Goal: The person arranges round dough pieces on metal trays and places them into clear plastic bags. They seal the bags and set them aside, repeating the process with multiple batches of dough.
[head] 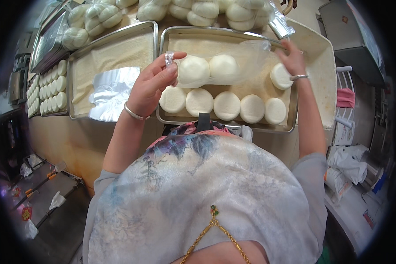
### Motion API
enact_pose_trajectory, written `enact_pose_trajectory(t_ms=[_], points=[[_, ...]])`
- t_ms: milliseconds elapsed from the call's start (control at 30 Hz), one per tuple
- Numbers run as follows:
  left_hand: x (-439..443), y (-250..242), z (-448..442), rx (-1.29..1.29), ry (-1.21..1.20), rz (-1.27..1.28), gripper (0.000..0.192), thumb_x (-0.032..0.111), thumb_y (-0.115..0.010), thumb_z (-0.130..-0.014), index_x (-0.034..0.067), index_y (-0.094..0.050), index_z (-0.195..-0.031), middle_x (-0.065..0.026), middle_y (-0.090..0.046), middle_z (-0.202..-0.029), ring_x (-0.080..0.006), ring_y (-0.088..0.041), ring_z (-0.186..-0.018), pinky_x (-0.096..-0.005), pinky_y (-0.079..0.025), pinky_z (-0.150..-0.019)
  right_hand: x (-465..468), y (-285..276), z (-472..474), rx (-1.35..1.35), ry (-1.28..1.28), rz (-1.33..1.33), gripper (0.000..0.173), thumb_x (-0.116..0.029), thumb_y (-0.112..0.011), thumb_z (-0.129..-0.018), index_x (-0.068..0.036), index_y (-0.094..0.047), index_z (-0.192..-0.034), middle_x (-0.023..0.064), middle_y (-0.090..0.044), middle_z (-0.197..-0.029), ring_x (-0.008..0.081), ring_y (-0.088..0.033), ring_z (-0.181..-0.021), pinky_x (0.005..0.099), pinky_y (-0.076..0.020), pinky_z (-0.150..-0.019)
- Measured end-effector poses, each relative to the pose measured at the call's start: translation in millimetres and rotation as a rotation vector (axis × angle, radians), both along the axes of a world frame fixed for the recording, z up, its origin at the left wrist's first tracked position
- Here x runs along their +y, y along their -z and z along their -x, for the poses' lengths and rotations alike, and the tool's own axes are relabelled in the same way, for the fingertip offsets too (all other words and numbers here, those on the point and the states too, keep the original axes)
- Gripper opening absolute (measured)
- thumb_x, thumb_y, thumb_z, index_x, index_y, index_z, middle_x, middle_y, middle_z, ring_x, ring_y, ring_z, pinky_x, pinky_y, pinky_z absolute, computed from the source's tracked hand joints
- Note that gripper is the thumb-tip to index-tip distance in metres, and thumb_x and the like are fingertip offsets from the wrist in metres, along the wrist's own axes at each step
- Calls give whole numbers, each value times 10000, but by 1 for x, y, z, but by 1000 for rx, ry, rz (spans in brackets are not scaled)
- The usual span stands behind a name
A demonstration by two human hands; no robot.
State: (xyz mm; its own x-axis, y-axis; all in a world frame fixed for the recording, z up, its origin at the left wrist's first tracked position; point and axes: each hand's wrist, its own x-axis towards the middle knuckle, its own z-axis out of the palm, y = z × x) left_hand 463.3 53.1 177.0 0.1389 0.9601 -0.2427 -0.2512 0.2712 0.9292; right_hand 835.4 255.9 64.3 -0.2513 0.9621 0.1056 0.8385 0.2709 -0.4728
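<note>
My left hand (161, 74) grips the gathered end of a clear plastic bag (250, 62) that holds white round buns (194, 71); two show through the film. The bag stretches rightward above a cloth-lined metal tray (227, 123). My right hand (292, 57), blurred, is at the tray's right side with its fingers spread, past the bag's far end; whether it touches anything is unclear. Just below it a single bun (280, 76) lies on the cloth. Several more buns (227, 105) form a row along the tray's near side.
A second lined tray (155, 36) on the left holds a stack of clear plastic bags (114, 94). Bagged buns (203, 11) are piled behind the trays. Trays of smaller white pieces (54, 85) stand far left. A pale bin (320, 79) adjoins the right side.
</note>
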Motion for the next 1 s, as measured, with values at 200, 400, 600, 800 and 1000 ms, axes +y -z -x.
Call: enact_pose_trajectory(t_ms=[200, 400, 600, 800, 1000], points=[[-4, 3, -1, 57, -11, 57, 465, 211, -480, -943, -40, -416, -1329, 74, -315, -696, -24, -265, -582, -180, -230, -534, -40, 81, -50, -550, 11, 158, 902, -312, -815, -629, -115, -356, -1381, 185, -493, -1301, 360, -498, -1179, 453, -411, -994], [-4, 12, 1, -60, -65, 66, 405, 209, -497, -941, -19, -478, -1276, 78, -346, -681, -27, -270, -577, -182, -232, -527, -24, -9, -11, 699, 9, 353, 843, -263, -791, -682, -39, -345, -1361, 141, -515, -1239, 251, -525, -1132, 377, -432, -965], [0, 15, 1, -180, -86, 41, 364, 189, -500, -943, -16, -507, -1243, 75, -364, -670, -31, -274, -570, -186, -237, -522, -81, -107, 79, 1135, -420, 352, 796, -165, -731, -672, -13, -339, -1348, 120, -497, -1225, 226, -515, -1129, 353, -434, -962], [-1, 18, 0, -224, -95, 25, 418, 182, -453, -964, -80, -422, -1287, 62, -315, -675, -24, -256, -549, -180, -232, -509, -114, -29, 153, 483, -374, 289, 852, -204, -832, -592, -42, -342, -1269, 154, -461, -1240, 278, -476, -1177, 352, -400, -1000], [-2, 22, 2, -263, -110, 39, 414, 180, -460, -961, -85, -428, -1277, 57, -315, -676, -32, -265, -558, -186, -243, -520, -113, 7, 136, 81, -390, 134, 879, -252, -823, -595, -36, -341, -1297, 208, -475, -1244, 356, -474, -1162, 387, -415, -980]])
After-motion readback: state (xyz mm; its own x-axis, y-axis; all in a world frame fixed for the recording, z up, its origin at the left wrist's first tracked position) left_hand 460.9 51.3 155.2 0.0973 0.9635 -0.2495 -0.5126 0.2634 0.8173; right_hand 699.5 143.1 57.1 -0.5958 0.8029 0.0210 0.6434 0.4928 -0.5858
